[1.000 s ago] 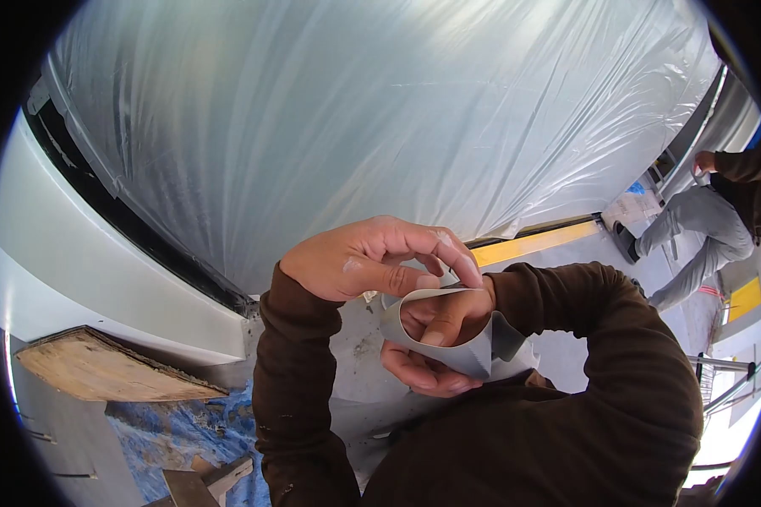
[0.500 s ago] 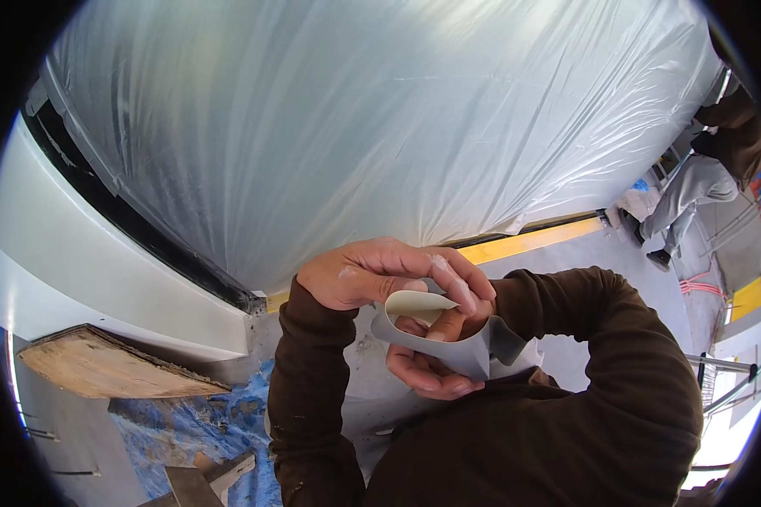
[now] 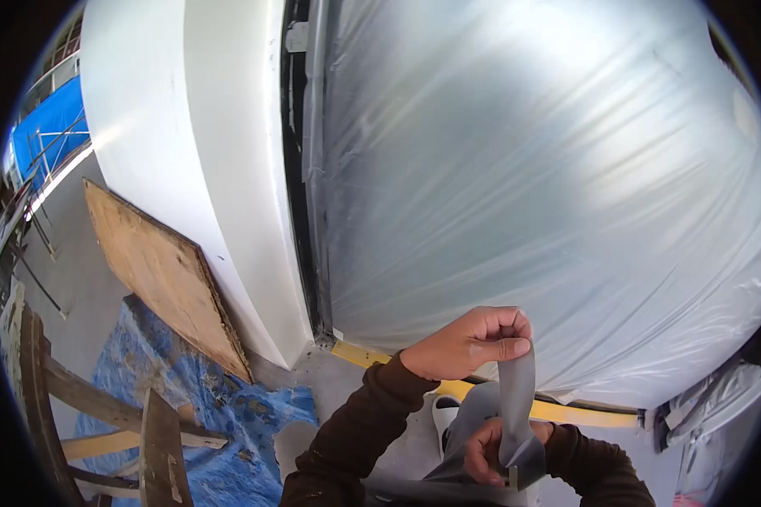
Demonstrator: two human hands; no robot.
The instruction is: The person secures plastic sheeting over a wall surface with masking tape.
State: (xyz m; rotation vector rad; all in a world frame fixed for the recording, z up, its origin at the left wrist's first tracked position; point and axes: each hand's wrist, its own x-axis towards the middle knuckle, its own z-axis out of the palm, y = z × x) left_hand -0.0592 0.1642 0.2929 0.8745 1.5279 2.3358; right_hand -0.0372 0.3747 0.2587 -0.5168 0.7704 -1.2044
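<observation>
A thin, flexible grey strip (image 3: 517, 391), which looks like sandpaper, hangs between my two hands. My left hand (image 3: 472, 345) is raised, its thumb and fingers pinching the strip's upper end. Below it, my right hand (image 3: 484, 452) is closed around the lower part, where the strip bends and folds over. Part of the right hand is hidden behind the strip. White marks show on my left thumb.
Plastic sheeting (image 3: 516, 194) covers the wall ahead, above a yellow strip (image 3: 588, 413). On the left are a white curved panel (image 3: 237, 127), a leaning plywood board (image 3: 165, 275), a blue tarp (image 3: 228, 439) and wooden trestle pieces (image 3: 156, 439).
My view has swung left. My left hand has moved up and away from the right, drawing out the strip that was curled between both hands. The other person is out of view.
</observation>
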